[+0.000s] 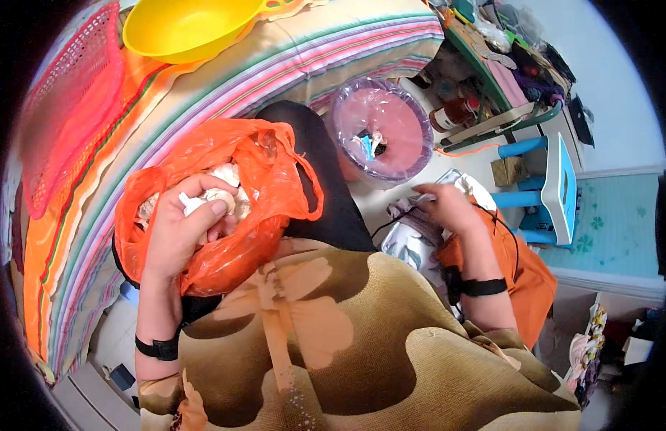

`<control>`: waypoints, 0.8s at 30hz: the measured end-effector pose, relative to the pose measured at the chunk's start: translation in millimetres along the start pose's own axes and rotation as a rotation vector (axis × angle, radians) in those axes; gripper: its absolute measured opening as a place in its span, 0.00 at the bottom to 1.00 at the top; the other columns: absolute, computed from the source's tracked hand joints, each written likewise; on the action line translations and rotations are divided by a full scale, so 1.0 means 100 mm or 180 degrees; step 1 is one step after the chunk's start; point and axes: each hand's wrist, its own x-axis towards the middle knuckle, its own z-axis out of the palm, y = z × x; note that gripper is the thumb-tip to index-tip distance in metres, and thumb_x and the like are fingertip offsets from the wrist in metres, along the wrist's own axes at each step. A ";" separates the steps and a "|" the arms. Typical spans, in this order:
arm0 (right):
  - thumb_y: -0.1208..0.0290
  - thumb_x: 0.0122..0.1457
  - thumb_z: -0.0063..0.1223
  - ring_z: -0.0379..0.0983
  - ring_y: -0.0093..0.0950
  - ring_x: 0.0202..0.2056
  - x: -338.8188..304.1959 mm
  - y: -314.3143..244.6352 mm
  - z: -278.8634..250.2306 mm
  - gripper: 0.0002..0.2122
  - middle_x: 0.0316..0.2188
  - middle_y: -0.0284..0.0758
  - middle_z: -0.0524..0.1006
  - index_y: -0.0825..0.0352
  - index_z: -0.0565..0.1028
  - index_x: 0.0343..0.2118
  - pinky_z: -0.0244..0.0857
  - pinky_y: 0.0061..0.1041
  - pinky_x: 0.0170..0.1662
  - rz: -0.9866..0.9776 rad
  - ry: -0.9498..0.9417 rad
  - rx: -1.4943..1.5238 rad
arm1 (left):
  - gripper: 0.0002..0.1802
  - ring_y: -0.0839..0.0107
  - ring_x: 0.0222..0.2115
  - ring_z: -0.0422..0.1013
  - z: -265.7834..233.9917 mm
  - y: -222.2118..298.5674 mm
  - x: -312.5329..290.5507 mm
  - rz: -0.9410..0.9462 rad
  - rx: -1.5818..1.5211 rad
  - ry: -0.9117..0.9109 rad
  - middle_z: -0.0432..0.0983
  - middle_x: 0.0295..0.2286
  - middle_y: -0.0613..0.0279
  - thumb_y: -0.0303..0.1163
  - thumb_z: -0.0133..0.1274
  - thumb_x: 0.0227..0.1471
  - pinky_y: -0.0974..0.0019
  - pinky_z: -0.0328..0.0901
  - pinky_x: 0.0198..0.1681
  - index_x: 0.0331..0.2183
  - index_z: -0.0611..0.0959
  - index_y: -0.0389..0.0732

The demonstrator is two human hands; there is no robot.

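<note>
On my lap rests an orange-red plastic bag [236, 269], its mouth open around several whitish garlic bulbs [226, 173]. My left hand [186, 223] is closed over the bag's opening, thumb and fingers pinching a pale garlic bulb [216, 195]. My right hand [446, 206] is over to the right, just below the lined bin, fingers loosely bent and apart with nothing visible in them. Below it lies a bunched grey-and-white patterned cloth [406, 244]. The pink bin [347, 169] with a clear liner holds a few small scraps, some blue and some whitish.
A striped cloth [290, 65] covers the surface ahead, bearing a yellow basin [186, 29] and a pink mesh basket [74, 108]. To the right stand a blue-and-white stool [559, 190] and a cluttered shelf [484, 65]. Orange fabric [523, 294] lies beside my right forearm.
</note>
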 end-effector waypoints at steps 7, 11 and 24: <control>0.76 0.49 0.48 0.77 0.40 0.32 -0.02 -0.27 0.40 0.09 0.26 0.41 0.77 0.59 0.80 0.31 0.71 0.36 0.36 -0.0626 0.0163 -0.0939 | 0.08 0.84 0.19 0.66 -0.05 -0.07 -0.01 0.0047 -0.0184 0.0000 0.76 0.23 0.65 0.25 0.50 0.51 0.80 0.59 0.21 0.35 0.79 0.37; 0.76 0.48 0.49 0.77 0.38 0.31 0.00 -0.23 0.54 0.07 0.24 0.42 0.77 0.66 0.80 0.26 0.72 0.35 0.35 -0.0158 0.0012 -0.1463 | 0.07 0.84 0.20 0.67 -0.10 -0.10 -0.02 0.0054 -0.0216 -0.0151 0.76 0.24 0.66 0.25 0.51 0.52 0.80 0.61 0.23 0.36 0.79 0.37; 0.74 0.50 0.49 0.77 0.36 0.32 -0.39 -0.36 0.37 0.14 0.36 0.33 0.78 0.52 0.81 0.37 0.72 0.32 0.34 -0.0670 -0.0299 -0.1445 | 0.07 0.81 0.28 0.73 -0.21 -0.12 -0.07 -0.0050 -0.0330 -0.0164 0.76 0.29 0.66 0.23 0.52 0.53 0.77 0.68 0.32 0.37 0.78 0.37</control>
